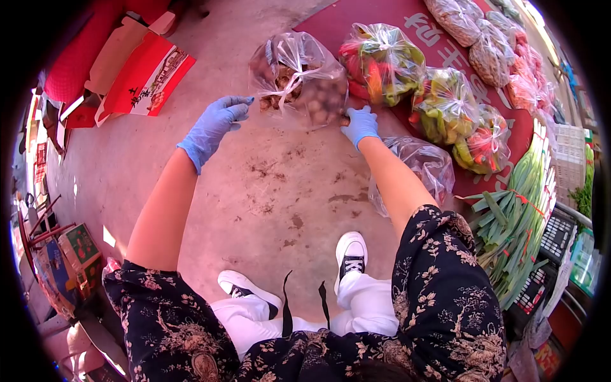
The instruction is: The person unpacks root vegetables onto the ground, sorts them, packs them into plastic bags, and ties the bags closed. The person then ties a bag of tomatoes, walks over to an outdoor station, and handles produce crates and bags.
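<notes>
A knotted clear plastic bag (296, 83) filled with brown, round produce stands on the concrete floor in front of me. My left hand (219, 121), in a blue glove, is at its left side, fingers stretched toward it and a small gap between. At the bag's lower right edge, my gloved right hand (361, 124) has its fingers curled in. Something small and brown shows at those fingertips, apparently the edge of the bag. Just right of that hand lie a clear bag of red and green peppers (385, 67) and a loose clear plastic bag (420, 165).
More bagged peppers (449, 108) lie on a red mat (356, 13). Leeks (515, 216) are bundled at right beside black crates (554, 235). Filled bags (490, 54) line the far right. A red-and-white carton (146, 79) stands at upper left, and boxes (79, 248) at left.
</notes>
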Tool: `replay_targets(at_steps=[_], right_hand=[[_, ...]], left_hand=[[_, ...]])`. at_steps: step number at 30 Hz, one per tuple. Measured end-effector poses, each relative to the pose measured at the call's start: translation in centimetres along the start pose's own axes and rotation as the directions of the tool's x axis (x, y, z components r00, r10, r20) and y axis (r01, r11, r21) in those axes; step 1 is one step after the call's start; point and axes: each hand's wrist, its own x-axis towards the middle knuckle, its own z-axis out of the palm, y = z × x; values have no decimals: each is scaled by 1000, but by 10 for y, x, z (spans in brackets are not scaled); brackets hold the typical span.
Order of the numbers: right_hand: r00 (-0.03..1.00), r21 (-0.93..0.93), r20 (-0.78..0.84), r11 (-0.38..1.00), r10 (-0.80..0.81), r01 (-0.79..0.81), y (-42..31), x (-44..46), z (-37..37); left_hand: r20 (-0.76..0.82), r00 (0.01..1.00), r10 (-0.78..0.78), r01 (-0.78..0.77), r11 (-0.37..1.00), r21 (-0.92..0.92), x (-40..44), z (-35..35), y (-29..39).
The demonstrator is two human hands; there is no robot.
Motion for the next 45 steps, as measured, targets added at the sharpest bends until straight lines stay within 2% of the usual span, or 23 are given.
replay_targets(at_steps=[2,4,6,8,11,14,15,17,18,21,22,25,26,29,31,32,34,35,37,39,40,43,45], right_hand=[[997,-149,48,987,-59,66,-16,-14,9],[848,-29,299,884,-438,467,-32,-31,18],[664,523,594,845,-454,110,-73,-73,9],[540,704,615,708,-575,-48,-134,-115,-18],[492,857,290,452,-821,249,-224,-163,-27],[326,648,78,297,-942,701,-309,-216,-45],[234,610,54,217,-971,762,-334,-232,-44],[66,518,10,62,-998,853,-378,-262,-38],[41,468,25,48,-999,882,-395,-273,-19],[36,558,-111,-32,-993,829,-439,-307,31],[86,661,-53,30,-995,749,-447,-316,42],[-92,406,118,-36,-989,913,-468,-343,68],[-108,393,176,-31,-979,919,-472,-343,80],[23,653,123,99,-992,751,-482,-329,125],[157,877,363,394,-918,276,-501,-328,137],[173,866,494,499,-852,-11,-510,-327,143],[122,826,519,459,-846,-327,-534,-338,141],[99,774,519,418,-849,-475,-550,-344,139],[83,704,502,350,-861,-618,-582,-357,144],[67,636,496,310,-866,-707,-604,-368,152],[59,618,494,302,-868,-726,-617,-373,156],[16,573,486,304,-874,-761,-649,-385,161],[0,560,495,319,-869,-765,-661,-393,162]], left_hand=[[108,994,-25,14,995,99,-35,1,-15],[167,984,-68,36,981,191,-78,-10,-33],[181,973,-146,113,977,179,-117,-23,-61],[108,968,-226,228,973,-12,-153,-34,-86],[-8,967,-254,223,864,-451,-208,-39,-116],[-71,991,-112,5,562,-827,-249,-54,-150],[-94,995,-36,-69,439,-896,-260,-66,-161],[-254,966,46,-258,224,-940,-277,-80,-201],[-329,942,73,-335,107,-936,-287,-84,-220],[-448,884,-133,-466,-173,-868,-323,-94,-253],[-476,872,-112,-489,-218,-845,-335,-97,-266],[-532,822,-203,-569,-255,-782,-358,-98,-286],[-527,808,-265,-574,-150,-805,-358,-99,-296],[-475,857,-201,-488,-17,-873,-367,-111,-326],[-489,801,-345,-412,274,-869,-385,-132,-330],[-503,762,-408,-342,406,-848,-392,-146,-335],[-708,456,-539,-484,517,-706,-402,-182,-363],[-707,379,-597,-574,448,-685,-412,-208,-384],[-674,192,-713,-761,325,-561,-436,-259,-428],[-632,13,-775,-825,349,-444,-458,-308,-481],[-597,-17,-802,-883,292,-368,-469,-330,-491],[-579,-36,-815,-805,367,-467,-492,-386,-551],[-564,-116,-818,-778,428,-460,-486,-409,-567]])
